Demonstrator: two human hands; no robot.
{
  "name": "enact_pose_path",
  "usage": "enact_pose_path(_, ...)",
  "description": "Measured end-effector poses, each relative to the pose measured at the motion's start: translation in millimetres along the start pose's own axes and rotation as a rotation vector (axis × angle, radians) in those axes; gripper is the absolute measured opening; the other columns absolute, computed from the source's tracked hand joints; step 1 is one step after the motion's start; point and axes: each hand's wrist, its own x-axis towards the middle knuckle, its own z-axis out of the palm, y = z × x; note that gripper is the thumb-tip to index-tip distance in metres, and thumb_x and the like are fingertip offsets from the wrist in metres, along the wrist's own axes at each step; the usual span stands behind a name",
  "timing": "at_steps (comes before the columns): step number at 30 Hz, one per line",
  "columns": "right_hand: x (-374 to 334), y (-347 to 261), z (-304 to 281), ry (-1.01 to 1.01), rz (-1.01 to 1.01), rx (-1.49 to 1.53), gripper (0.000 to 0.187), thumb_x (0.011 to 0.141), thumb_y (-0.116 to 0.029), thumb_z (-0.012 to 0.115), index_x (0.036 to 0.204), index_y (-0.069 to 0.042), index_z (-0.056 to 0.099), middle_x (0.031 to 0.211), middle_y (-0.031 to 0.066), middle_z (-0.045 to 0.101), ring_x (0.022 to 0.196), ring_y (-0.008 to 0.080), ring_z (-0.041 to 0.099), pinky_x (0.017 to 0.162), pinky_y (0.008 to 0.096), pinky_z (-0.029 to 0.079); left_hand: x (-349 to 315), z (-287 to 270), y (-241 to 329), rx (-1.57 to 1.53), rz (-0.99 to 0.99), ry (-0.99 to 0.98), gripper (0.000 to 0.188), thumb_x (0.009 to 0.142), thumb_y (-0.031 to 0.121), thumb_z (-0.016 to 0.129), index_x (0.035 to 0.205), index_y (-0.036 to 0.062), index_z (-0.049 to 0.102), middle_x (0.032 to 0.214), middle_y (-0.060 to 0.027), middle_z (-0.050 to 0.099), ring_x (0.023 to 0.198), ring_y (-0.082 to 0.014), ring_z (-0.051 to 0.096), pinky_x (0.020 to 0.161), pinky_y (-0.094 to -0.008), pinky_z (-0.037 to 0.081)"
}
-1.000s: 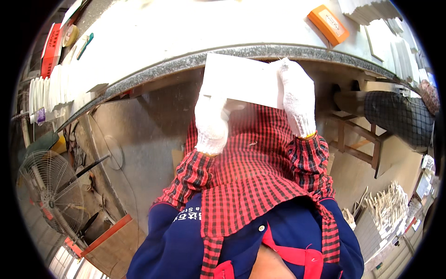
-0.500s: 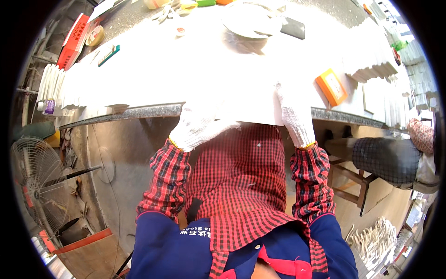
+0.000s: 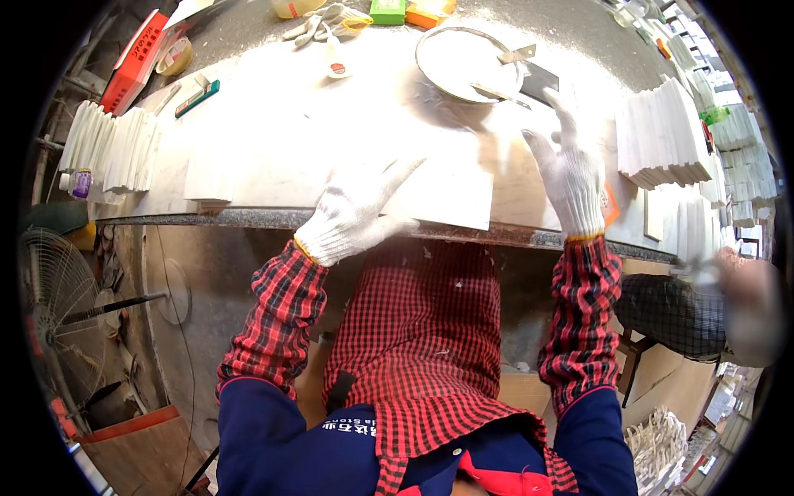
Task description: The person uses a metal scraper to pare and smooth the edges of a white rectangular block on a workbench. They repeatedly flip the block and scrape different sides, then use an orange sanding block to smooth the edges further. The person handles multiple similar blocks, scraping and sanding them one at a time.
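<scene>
A pale rectangular stone tile (image 3: 451,200) lies at the near edge of the worktable (image 3: 273,217). My left hand (image 3: 347,211), in a white knitted glove, rests at the tile's left end. Its thumb and fingers are spread apart. Glare hides whether they touch the tile. To the right of the tile, my right hand (image 3: 572,174), gloved the same way, reaches over the table with its fingers apart and nothing in them. An orange box (image 3: 610,205) is partly covered by that hand. Beyond it stands a round white basin (image 3: 447,83) with a scraper (image 3: 517,54) across its rim.
Stacked white tiles stand at the left (image 3: 128,153) and right (image 3: 662,132) table ends. A red box (image 3: 132,62), a tape roll (image 3: 174,56) and a green box (image 3: 388,11) sit farther back. A fan (image 3: 62,306) stands at left; another person (image 3: 674,314) sits at right.
My right hand has left the tile's right side and moved outward and forward, its fingers spreading. My left hand stays by the tile's left end. The person at right has moved.
</scene>
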Motion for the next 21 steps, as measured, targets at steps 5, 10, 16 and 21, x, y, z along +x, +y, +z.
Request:
enact_pose_path(5,36,18,17,-0.047,-0.332,-0.007,0.020,0.095,-0.023,0.068,0.113,-0.015,0.073,0.091,0.0097,0.067,0.084,0.0265,0.066,0.072,0.0364,0.054,5,-6,5,0.041,-0.068,-0.032,0.095,0.070,0.029,0.085,0.153,0.0141,0.043,0.127,-0.0157,0.062,0.117,-0.0359,0.057,0.106,-0.0484,0.041)
enact_pose_path(10,46,27,12,0.034,-0.321,-0.114,0.018,0.095,-0.024,0.070,0.110,-0.015,0.077,0.087,0.0085,0.071,0.067,0.0203,0.065,0.058,0.0338,0.050,9,-3,5,-0.002,-0.115,-0.019,0.096,0.069,0.031,0.086,0.153,0.0144,0.044,0.123,-0.0166,0.063,0.114,-0.0352,0.057,0.106,-0.0482,0.042)
enact_pose_path(16,15,9,-45,-0.158,0.156,0.284,0.028,0.101,-0.022,0.064,0.117,-0.001,0.073,0.085,0.0053,0.070,0.070,0.0123,0.061,0.064,0.0276,0.049,7,-4,2,-0.053,-0.113,0.019,0.091,0.069,0.034,0.085,0.150,0.0145,0.048,0.127,-0.0183,0.062,0.121,-0.0367,0.055,0.110,-0.0493,0.039)
enact_pose_path(21,-22,14,-47,-0.269,0.670,0.767,0.033,0.100,-0.023,0.064,0.118,0.003,0.071,0.080,0.0021,0.066,0.065,0.0054,0.055,0.056,0.0202,0.042,7,5,-5,-0.077,-0.104,0.064,0.090,0.069,0.036,0.084,0.149,0.0127,0.050,0.133,-0.0209,0.060,0.126,-0.0377,0.053,0.114,-0.0494,0.035)
